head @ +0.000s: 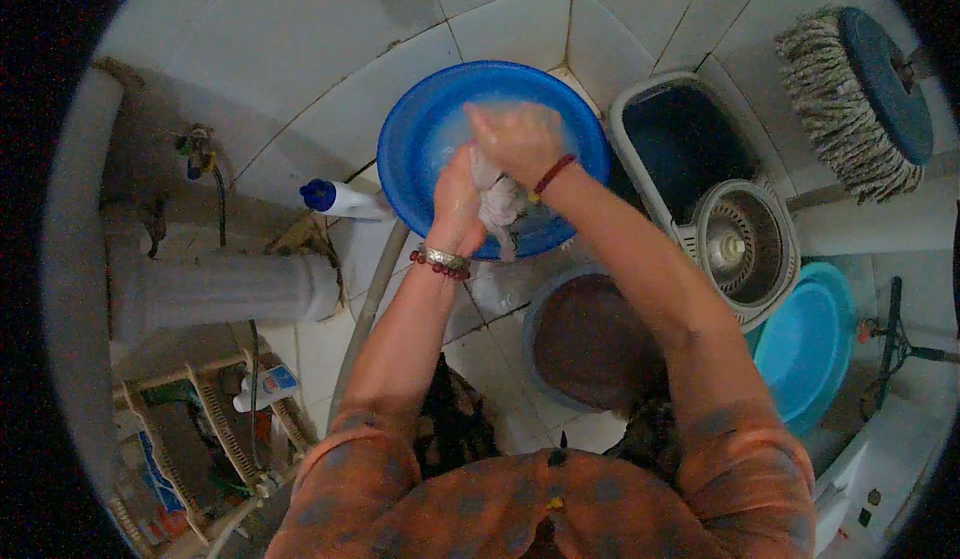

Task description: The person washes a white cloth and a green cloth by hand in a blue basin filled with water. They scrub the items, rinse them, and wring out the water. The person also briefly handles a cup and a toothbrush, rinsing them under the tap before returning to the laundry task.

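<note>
A round blue plastic basin [405, 146] with cloudy water stands on the tiled floor before me. Over it, my left hand [456, 202] grips a bunched pale cloth [496, 202], whose tail hangs towards the basin's near rim. My right hand [521, 135] is bent over the upper end of the same cloth, knuckles up and slightly blurred. The fingers of this hand hide part of the cloth, so its full shape cannot be made out.
Left of the basin is a white bottle with a blue cap [349, 200]. To the right stand a mop bucket [630, 138] with dark water and a spinner basket [731, 247], a hanging mop head [840, 108] and a turquoise basin [806, 349]. A round tub [589, 341] sits nearer me. A rack [202, 401] is lower left.
</note>
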### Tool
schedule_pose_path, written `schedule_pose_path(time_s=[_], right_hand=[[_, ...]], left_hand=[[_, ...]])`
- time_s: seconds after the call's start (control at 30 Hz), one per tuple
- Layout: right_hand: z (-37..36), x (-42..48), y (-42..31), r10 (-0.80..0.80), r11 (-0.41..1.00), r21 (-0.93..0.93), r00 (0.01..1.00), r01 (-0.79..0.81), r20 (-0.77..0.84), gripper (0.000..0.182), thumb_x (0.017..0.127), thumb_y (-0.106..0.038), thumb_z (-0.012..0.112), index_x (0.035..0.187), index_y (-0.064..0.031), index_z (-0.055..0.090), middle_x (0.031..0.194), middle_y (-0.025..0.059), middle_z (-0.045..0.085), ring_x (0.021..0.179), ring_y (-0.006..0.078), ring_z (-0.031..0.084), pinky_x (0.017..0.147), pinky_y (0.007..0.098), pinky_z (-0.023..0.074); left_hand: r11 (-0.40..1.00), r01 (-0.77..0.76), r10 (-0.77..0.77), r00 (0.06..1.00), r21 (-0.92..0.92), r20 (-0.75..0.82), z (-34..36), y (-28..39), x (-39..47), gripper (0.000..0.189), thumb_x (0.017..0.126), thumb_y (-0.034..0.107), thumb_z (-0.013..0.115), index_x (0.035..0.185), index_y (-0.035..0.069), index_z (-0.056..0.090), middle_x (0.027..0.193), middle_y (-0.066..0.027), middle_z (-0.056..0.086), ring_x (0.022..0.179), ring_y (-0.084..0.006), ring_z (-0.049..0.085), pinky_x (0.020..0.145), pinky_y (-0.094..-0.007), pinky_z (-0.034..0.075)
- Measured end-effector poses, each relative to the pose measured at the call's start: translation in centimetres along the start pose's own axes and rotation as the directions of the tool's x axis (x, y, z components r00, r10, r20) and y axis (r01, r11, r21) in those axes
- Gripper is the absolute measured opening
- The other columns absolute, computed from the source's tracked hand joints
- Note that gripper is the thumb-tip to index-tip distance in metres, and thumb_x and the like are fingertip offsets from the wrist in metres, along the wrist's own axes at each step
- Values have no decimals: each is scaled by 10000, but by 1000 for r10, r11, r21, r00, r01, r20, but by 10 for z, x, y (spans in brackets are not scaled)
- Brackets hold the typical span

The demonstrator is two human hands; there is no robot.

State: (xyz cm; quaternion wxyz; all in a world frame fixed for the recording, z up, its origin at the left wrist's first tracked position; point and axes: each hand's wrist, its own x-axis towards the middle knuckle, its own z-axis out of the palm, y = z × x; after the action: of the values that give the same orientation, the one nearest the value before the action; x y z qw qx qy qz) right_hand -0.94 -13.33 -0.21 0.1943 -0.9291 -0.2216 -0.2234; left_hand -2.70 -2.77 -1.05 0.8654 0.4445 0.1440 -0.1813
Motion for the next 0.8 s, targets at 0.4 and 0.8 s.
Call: schedule_pose_path(time_s=[0.4, 0.8], right_hand=[[0, 1, -7, 105, 991, 72, 991, -112, 86, 280, 844, -301, 476, 950, -71, 596, 779, 146, 640, 685, 302, 619, 586, 498, 473], [-9, -8, -60, -162, 985, 57, 987, 161, 12, 204, 760, -248, 545, 885, -98, 606, 742, 102, 620, 630, 265, 609, 493, 436, 470]], left_hand=[[995, -40, 40, 999, 96, 2, 9, 9, -16, 292, 914, 322, 476, 1085, 92, 532, 1035, -39, 582, 907, -189, 565, 776, -325, 468], [981, 95, 91, 558, -172, 825, -76, 11, 52, 306, 913, 356, 455, 857, 82, 581, 817, -46, 583, 740, -179, 553, 672, -321, 459]])
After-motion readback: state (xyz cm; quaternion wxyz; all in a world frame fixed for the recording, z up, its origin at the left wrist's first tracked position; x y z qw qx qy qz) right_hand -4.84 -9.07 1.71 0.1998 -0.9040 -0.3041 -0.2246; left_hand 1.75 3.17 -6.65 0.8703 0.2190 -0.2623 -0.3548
